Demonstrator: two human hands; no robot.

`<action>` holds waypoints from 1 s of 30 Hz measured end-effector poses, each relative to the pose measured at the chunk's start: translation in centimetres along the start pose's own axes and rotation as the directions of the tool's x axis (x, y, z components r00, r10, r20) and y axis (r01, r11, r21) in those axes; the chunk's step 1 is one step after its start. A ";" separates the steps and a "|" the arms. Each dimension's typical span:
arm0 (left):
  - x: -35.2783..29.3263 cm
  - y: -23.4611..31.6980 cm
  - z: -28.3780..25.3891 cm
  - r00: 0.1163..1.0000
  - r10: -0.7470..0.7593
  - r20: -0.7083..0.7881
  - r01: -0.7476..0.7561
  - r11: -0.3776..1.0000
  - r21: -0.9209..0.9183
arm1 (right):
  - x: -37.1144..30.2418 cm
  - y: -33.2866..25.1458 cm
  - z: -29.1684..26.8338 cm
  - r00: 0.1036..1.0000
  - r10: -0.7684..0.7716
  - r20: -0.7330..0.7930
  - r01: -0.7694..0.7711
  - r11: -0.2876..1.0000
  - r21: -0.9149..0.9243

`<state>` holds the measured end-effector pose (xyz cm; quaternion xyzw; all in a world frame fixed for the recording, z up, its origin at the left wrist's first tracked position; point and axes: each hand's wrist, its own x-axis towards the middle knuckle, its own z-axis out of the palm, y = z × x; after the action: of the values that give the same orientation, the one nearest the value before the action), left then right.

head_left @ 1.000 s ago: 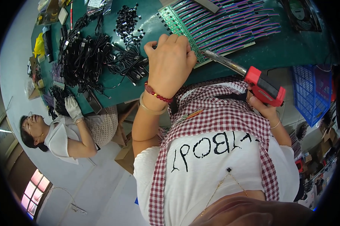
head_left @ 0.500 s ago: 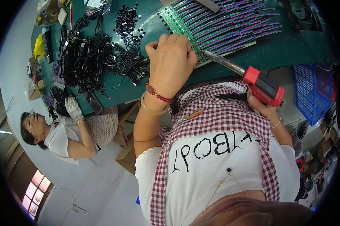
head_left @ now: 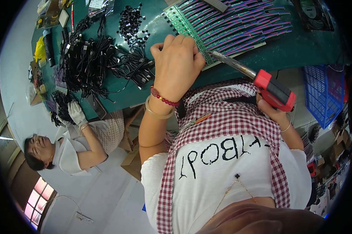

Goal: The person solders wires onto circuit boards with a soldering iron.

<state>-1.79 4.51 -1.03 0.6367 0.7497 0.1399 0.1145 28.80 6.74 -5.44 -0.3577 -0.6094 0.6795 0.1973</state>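
Note:
My left hand point(head_left: 178, 58) is over the near left corner of a panel of green circuit boards point(head_left: 181, 25), its fingers curled and pressed together. What they pinch is hidden behind the hand. My right hand point(head_left: 272, 112) grips the red and black handle of a soldering iron point(head_left: 275, 91) at the table's near edge. The iron's metal barrel points left, and its tip is by the near edge of the panel, just right of my left thumb. From the panel, rows of thin multicoloured wires point(head_left: 238, 29) fan out to the right.
Left of the panel lie small black connectors point(head_left: 131, 25) and bundles of black cables point(head_left: 86, 62) on the green table point(head_left: 297, 50). A grey bar point(head_left: 215, 4) rests across the wires. A blue crate point(head_left: 320, 93) stands right. A co-worker with a gloved hand point(head_left: 76, 113) is at left.
The soldering iron's handle has shifted very slightly right and down. My left hand stays in place. At left, the co-worker's head has moved lower in the view.

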 end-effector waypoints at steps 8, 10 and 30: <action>0.0 0.1 0.0 1.000 0.002 -0.007 -0.002 1.000 0.008 | -0.1 -0.2 -0.1 0.997 0.060 -0.041 -0.053 0.984 0.168; 0.0 0.1 0.0 1.000 0.012 -0.016 -0.012 1.000 -0.002 | 0.1 -0.2 0.2 1.000 -0.011 -0.025 0.012 0.999 0.031; 0.4 0.2 0.0 1.000 0.001 -0.010 -0.001 1.000 0.010 | 2.3 -1.6 -0.3 0.992 -0.098 -0.082 0.118 0.946 0.301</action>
<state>-1.68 4.92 -0.96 0.6370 0.7505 0.1396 0.1073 27.17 8.83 -4.45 -0.3112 -0.5089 0.7414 0.3073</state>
